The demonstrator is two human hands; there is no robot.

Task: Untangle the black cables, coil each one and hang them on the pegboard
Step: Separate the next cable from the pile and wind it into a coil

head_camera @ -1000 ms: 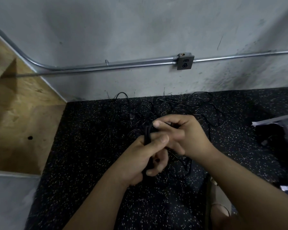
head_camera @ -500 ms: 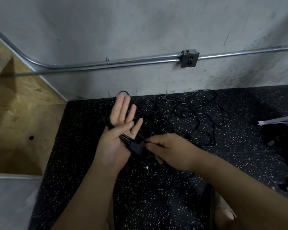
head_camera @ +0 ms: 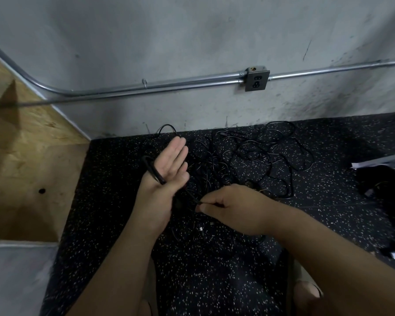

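Head view: the person's left hand is raised just left of centre with the palm turned up and flat, the fingers straight and together, pointing toward 12 o'clock. One black cable loops over the hand's edge at its 9 o'clock side, crosses the palm and runs down toward 4 o'clock. There the right hand pinches it between thumb and curled fingers, close to the heel of the left hand. I cannot tell how many turns lie round the left hand.

The rest of the black cables lie in a loose tangle on the speckled black floor, at 1 o'clock from the hands and reaching back to the foot of the grey wall. A metal conduit runs along the wall to an outlet box at 1 o'clock. Plywood fills the 9 o'clock side. At 3 o'clock a dark object sits under a pale sheet, too dim to make out.
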